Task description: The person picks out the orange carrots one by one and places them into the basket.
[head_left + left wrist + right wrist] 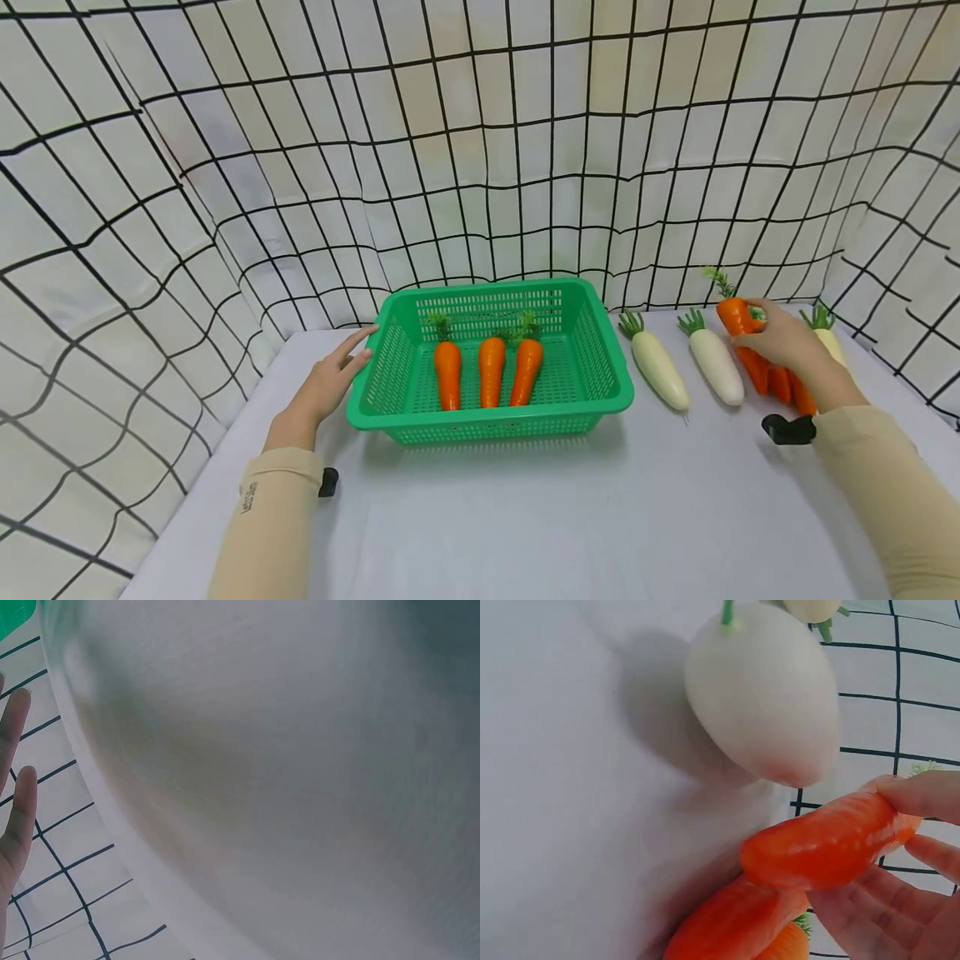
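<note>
White cloth ruled with a black grid hangs around me on three sides, and a pale grey counter [480, 517] runs out in front. My left arm reaches forward in a beige sleeve, and my left hand [330, 379] lies palm down with straight fingers against the left wall of the green basket [609, 367]; it holds nothing, its grip loose and flat. Three carrots in the basket [489, 371] lie side by side, tips toward me, leaves toward the far wall.

My right arm stretches out to the right, wrist bent inward, and my right hand [783, 337] has its fingers curled round an orange carrot [738, 321], [829, 844], raising its leafy end above the counter. The right wrist view shows my thumb on top of it and my fingers [877, 907] beneath. More carrots [783, 385] lie just under that hand.

Two white radishes [686, 362] rest on the counter between the basket and my right hand, leaves pointing away. Another white radish [828, 342] lies just beyond the hand, near the right wall.
</note>
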The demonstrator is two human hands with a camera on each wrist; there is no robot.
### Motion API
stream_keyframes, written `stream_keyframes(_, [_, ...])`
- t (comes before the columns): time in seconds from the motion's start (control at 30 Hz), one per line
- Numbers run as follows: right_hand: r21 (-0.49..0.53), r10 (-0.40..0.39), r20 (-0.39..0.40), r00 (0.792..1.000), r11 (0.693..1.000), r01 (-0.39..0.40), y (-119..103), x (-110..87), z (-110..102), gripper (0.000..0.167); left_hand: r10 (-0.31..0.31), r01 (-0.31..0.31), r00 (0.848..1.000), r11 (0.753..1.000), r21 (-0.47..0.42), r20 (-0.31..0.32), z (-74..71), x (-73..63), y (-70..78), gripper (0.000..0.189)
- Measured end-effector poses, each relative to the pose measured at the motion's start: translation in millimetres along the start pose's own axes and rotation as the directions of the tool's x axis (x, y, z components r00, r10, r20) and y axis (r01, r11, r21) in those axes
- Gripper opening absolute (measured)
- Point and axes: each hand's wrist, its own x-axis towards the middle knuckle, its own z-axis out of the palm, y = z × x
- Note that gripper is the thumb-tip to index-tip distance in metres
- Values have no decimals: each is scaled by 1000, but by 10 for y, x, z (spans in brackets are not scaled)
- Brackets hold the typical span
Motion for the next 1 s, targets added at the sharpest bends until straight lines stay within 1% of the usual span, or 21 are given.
stream_keyframes(0.07, [31,-2,-33,999,1000,3,-24,-27,-8,85,-3,3,1000,1000,-2,0,1,-1,3,63])
stream_keyframes(0.13, [83,-7,-72,997,996,13,-61,-57,-10,85,-3,3,1000,1000,-4,1,2,0,3,63])
stream_keyframes(0.27, [192,-28,-141,990,980,55,-161,-90,-15,86,1,-1,1000,1000,-5,-2,-1,6,-2,63])
stream_keyframes(0.33, [233,-49,-163,985,969,87,-227,-101,-24,86,2,-2,1000,1000,-4,-3,-5,10,-6,64])
stream_keyframes(0.4, [269,-68,-165,984,957,111,-296,-111,-36,87,1,-1,1000,1000,-4,-4,-9,12,-6,64])
stream_keyframes(0.5, [333,-79,-142,987,935,123,-388,-130,-51,88,2,-2,1000,1000,-9,0,-14,12,-1,63])
stream_keyframes(0.63, [403,-82,-100,992,908,116,-507,-148,-57,89,6,-6,1000,1000,-13,2,-15,8,7,62])
stream_keyframes(0.73, [449,-103,-62,993,885,120,-604,-149,-61,90,8,-8,1000,1000,-8,0,-12,7,7,62])
stream_keyframes(0.9, [543,-134,22,991,834,100,-764,-138,-63,89,6,-6,1000,1000,-6,0,-5,4,7,62])
stream_keyframes(1.0, [554,-151,49,987,827,99,-844,-130,-61,88,2,-2,1000,1000,-9,5,-1,1,7,63])
